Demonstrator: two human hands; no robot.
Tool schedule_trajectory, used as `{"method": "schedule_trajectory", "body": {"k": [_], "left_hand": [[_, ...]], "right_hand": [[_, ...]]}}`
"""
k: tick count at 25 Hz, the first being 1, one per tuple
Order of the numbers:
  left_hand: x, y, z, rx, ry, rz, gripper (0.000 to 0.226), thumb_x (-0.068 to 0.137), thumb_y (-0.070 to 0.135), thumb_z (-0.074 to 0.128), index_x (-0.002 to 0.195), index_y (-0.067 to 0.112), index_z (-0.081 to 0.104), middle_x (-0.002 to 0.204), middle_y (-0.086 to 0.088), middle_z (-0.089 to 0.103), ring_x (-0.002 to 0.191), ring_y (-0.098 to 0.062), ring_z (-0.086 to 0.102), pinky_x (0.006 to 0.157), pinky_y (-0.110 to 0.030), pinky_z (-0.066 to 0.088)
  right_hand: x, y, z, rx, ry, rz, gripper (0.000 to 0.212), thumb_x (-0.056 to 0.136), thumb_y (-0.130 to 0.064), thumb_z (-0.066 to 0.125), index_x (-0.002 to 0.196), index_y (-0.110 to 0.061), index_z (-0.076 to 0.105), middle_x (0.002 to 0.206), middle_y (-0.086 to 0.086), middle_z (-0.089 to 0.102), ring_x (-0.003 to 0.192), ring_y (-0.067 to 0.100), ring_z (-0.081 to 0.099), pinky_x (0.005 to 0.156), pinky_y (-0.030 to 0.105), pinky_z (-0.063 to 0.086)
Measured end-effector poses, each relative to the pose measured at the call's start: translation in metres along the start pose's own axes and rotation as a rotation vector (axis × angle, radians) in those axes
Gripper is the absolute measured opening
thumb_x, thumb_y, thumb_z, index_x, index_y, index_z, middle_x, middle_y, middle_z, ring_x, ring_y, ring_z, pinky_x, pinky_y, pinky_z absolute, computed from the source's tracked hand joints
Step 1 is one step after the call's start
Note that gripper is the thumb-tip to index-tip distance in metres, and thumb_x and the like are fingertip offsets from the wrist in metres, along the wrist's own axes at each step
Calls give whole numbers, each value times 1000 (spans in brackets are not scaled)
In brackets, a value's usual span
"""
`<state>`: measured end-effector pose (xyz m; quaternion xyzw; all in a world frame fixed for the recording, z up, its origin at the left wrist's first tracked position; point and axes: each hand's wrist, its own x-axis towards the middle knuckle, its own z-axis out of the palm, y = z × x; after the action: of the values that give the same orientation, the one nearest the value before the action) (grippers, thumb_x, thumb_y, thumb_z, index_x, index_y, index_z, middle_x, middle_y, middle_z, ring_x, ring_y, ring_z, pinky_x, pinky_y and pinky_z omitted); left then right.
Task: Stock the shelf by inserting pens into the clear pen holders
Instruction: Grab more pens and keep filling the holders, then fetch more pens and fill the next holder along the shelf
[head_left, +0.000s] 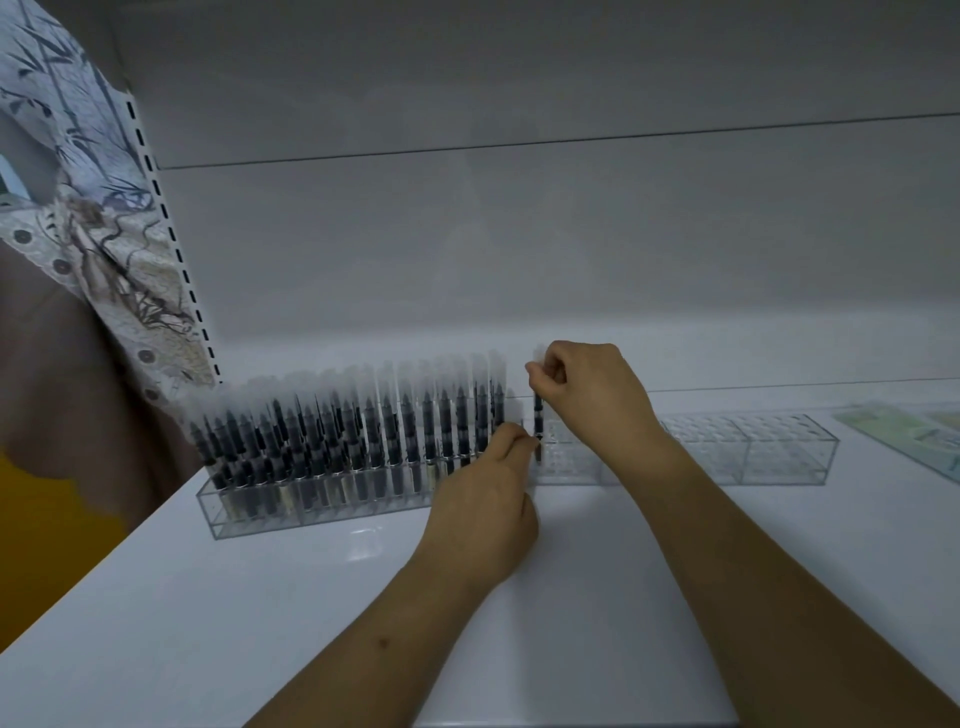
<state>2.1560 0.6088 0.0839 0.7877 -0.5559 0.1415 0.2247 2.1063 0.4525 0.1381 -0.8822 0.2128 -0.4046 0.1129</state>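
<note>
Pen (538, 415): upright, long axis vertical, below right hand (587, 389) pinching its cap.
Left hand (483, 499): fingertips pinching pen's lower barrel.
Empty holder (727, 447): directly beneath.

shelf (208, 597) is plain glossy white, back panel (519, 234) a flat pale grey-white with one thin dark line running across it. the upright (171, 223) on the left is white with a column of little black slots. pens (363, 431) are black inside with frosted, cloudy-white caps, and a few show a yellowish tint low down. pen holders (753, 452) are totally clear, no colour. fabric (104, 218) on the far left is white-grey with an inky bamboo print and beige bits. there's a pale green printed sheet (914, 431) at the right edge and a yellow patch (47, 545) lower left.
</note>
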Motion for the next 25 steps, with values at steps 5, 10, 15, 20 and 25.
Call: {"method": "schedule_trajectory", "body": {"k": [5, 10, 15, 20, 25], "left_hand": [[2, -1, -6, 34, -34, 24, 53, 88, 6, 45, 141, 14, 45, 145, 7, 38, 85, -19, 64, 63, -25, 49], [-20, -5, -39, 12, -58, 32, 51, 94, 18, 43, 146, 17, 42, 137, 2, 48, 103, -20, 60, 78, -30, 51], [-105, -35, -96, 118, 287, -153, 29, 92, 26, 44, 113, 15, 62, 101, -2, 61, 94, -21, 54, 79, -31, 43], [-232, -86, -153, 234, 496, -575, 40, 92, 33, 42, 125, 18, 60, 118, -1, 60, 107, -20, 54, 89, -37, 46], [-396, -118, -153, 281, 508, -1111, 35, 93, 30, 46, 126, 22, 54, 121, 2, 55, 112, -17, 49, 92, -33, 42]], "right_hand": [[3, -14, -27, -243, -243, 78, 55, 99, -47, 47, 59, -10, 47, 57, 4, 48, 55, 23, 51, 48, 27, 34], [-25, -66, -48, -236, -1, 84, 53, 101, -55, 31, 86, -14, 61, 79, 2, 64, 73, 21, 60, 57, 30, 42], [-57, -175, -12, 219, -147, -130, 58, 100, -56, 36, 142, -18, 47, 144, 1, 51, 130, 21, 46, 106, 36, 39], [-107, -296, 37, 436, -324, -354, 64, 99, -58, 34, 151, -22, 33, 156, -4, 35, 143, 17, 31, 115, 36, 29], [-200, -406, 100, 582, -569, -534, 64, 102, -57, 30, 152, -18, 32, 154, 1, 38, 141, 20, 34, 113, 38, 33]]}}
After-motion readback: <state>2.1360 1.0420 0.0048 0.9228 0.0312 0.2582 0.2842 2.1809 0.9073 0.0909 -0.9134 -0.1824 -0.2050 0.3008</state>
